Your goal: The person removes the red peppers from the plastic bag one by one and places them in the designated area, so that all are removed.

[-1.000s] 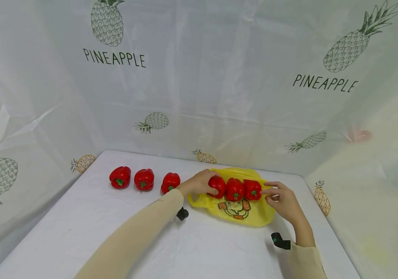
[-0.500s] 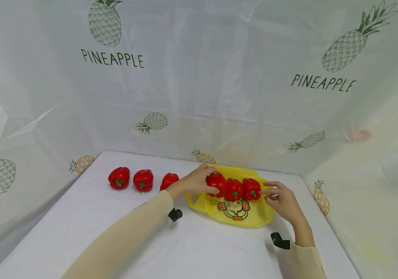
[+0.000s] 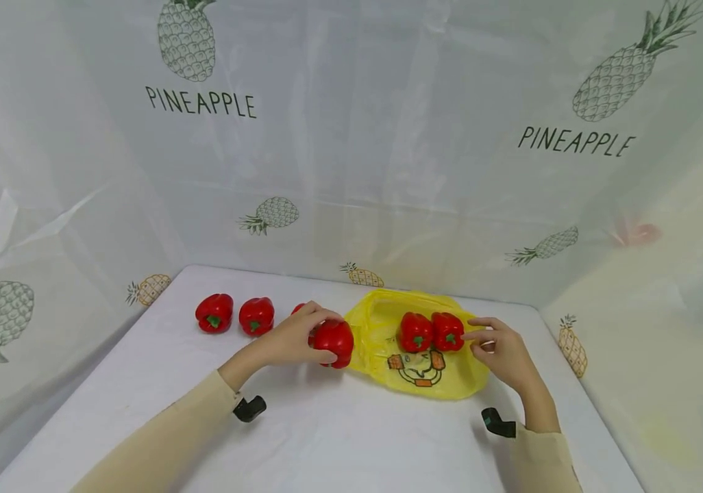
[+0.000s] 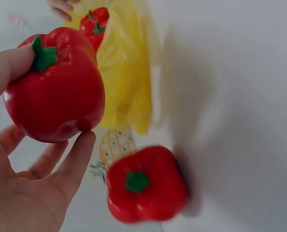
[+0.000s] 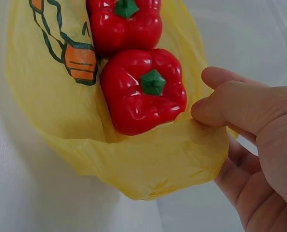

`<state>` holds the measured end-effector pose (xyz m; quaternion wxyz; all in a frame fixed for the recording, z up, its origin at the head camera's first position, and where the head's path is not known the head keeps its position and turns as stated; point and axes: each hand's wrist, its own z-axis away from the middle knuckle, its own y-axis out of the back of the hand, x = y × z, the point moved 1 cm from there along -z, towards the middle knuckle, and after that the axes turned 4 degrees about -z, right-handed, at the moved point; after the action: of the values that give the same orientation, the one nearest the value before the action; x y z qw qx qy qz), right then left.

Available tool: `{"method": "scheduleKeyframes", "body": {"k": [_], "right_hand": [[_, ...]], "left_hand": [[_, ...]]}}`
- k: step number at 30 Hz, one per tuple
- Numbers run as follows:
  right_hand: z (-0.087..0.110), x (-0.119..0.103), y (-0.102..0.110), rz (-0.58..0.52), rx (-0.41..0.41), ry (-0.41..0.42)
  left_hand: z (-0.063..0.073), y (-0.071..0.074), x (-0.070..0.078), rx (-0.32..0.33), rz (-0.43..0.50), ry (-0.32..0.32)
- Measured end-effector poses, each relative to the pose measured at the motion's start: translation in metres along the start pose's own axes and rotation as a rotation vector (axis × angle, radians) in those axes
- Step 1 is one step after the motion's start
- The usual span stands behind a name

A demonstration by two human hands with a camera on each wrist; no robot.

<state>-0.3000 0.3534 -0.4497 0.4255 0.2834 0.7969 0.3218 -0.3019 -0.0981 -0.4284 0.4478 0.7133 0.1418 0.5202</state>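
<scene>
My left hand (image 3: 294,338) holds a red bell pepper (image 3: 336,344) above the table, left of the yellow plastic bag (image 3: 450,383). In the left wrist view the thumb presses by the green stem of that bell pepper (image 4: 61,96), and the fingers curl under it. Two more red bell peppers, a left one (image 3: 415,333) and a right one (image 3: 448,333), lie side by side at the bag. My right hand (image 3: 504,355) pinches the bag's right edge between thumb and fingers. Seen from the right wrist, the bag's rim (image 5: 158,154) stretches toward this hand (image 5: 264,130).
A left bell pepper (image 3: 214,313) and a middle one (image 3: 257,315) stand on the white table (image 3: 351,438) at the back left. Another pepper (image 3: 298,308) is mostly hidden behind my left hand. A pineapple-print plastic sheet (image 3: 351,150) rises behind the table.
My left hand has lifted a bell pepper from the yellow bag and carried it left, past the bag's left side. My right hand stays at the bag's right edge.
</scene>
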Motion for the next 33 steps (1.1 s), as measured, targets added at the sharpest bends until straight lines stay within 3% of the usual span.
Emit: {"method": "scheduleKeyframes", "body": {"k": [6, 13, 21, 33], "right_hand": [[0.002, 0.003, -0.002, -0.001, 0.001, -0.011], [0.0, 0.001, -0.001, -0.008, 0.004, -0.014], [-0.003, 0.0, -0.001, -0.011, -0.011, -0.03], [-0.001, -0.001, 0.0, -0.013, -0.015, -0.055]], "left_hand": [[0.029, 0.004, -0.02, 0.017, -0.011, 0.034], [0.049, 0.007, -0.036, 0.012, -0.034, 0.057], [0.054, 0.005, -0.048, 0.021, -0.014, 0.062], [0.055, 0.0, -0.051, -0.001, 0.009, 0.07]]}}
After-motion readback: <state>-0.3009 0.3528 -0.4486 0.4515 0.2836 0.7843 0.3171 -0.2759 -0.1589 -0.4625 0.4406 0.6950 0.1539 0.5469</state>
